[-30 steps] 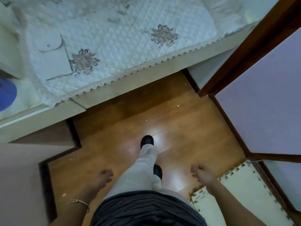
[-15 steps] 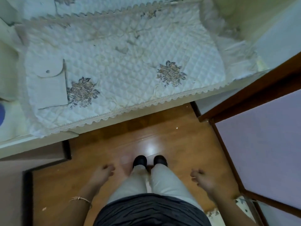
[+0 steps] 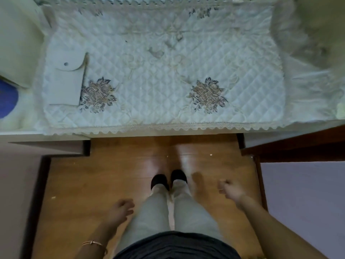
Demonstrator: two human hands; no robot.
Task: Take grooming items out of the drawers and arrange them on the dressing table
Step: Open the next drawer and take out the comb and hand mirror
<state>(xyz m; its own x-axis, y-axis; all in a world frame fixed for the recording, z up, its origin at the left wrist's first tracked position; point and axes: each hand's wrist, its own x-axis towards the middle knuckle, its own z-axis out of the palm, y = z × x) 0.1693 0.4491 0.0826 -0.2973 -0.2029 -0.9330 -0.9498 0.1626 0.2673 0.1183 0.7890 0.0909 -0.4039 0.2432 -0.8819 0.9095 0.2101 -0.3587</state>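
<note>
The dressing table [image 3: 168,132] fills the upper half of the head view, covered by a white quilted cloth [image 3: 160,71] with two embroidered flowers. A white snap pouch [image 3: 65,81] lies on the cloth at the left. My left hand [image 3: 121,210] hangs beside my left leg with fingers loosely curled and nothing in it. My right hand [image 3: 230,190] is lifted slightly ahead of my right leg, fingers curled, holding nothing. No drawer front shows from this angle.
A blue round object [image 3: 7,98] sits at the far left edge. A dark wooden door frame [image 3: 291,146] and a pale purple panel [image 3: 306,199] stand to the right. Wooden floor [image 3: 112,171] lies under my dark shoes [image 3: 169,179].
I have stepped up to the table and my feet are together; the tabletop now fills more of the view. My right hand has risen and moved forward.
</note>
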